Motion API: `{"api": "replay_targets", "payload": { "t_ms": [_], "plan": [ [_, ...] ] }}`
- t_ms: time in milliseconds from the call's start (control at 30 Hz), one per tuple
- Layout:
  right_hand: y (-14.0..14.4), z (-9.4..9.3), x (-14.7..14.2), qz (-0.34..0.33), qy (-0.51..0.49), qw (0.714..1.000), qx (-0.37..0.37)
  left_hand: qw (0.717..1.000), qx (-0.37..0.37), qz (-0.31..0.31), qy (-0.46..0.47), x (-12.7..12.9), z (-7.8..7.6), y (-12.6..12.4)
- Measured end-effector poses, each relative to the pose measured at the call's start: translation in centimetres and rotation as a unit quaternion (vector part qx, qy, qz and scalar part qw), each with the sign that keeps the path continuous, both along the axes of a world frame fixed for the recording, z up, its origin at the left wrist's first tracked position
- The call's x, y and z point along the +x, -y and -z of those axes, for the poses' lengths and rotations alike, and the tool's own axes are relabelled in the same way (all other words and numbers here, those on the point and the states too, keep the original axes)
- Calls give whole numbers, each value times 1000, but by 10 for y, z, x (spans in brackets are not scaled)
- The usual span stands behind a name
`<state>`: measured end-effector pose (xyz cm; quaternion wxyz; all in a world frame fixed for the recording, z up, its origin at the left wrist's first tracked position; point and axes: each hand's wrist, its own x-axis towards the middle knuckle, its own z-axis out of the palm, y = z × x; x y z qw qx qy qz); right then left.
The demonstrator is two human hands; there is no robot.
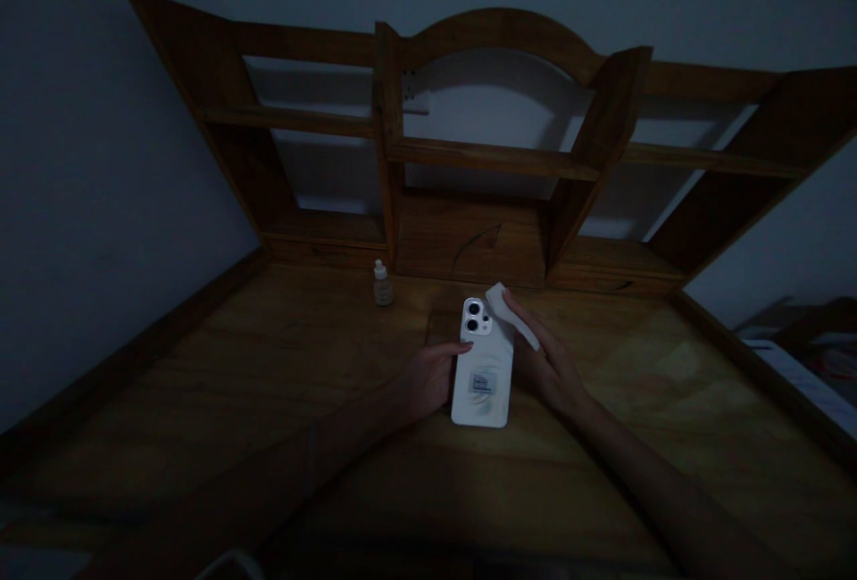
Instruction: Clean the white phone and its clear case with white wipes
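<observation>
A white smartphone (483, 366) is held up over the wooden desk with its back facing me. Its camera block is at the top left, and a small printed label is stuck lower down. My left hand (432, 377) grips the phone's left edge, thumb lying on the back and the other fingers hidden behind it. In my right hand (553, 366) is a folded white cloth or wipe (512, 316), closed between the fingers at the phone's upper right edge. Whether the cloth touches the phone I cannot tell.
A small dropper bottle (382, 284) with a white top stands on the desk (301, 339), left of the phone. Behind rises a wooden shelf unit (495, 161) with an arched middle. A wall socket (415, 96) shows through it. The room is dim.
</observation>
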<state>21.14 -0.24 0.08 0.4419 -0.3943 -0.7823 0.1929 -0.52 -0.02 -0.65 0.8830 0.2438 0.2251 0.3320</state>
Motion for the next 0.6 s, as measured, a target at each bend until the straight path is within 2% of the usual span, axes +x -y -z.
{"api": "replay_targets", "payload": {
  "t_ms": [433, 600],
  "plan": [
    [0, 5, 0, -18, -6, 998, -55, 1000, 4, 6, 27, -1, 2, -2],
    [-1, 4, -1, -15, 4, 999, -45, 999, 11, 8, 36, 0, 3, -2]
  ]
}}
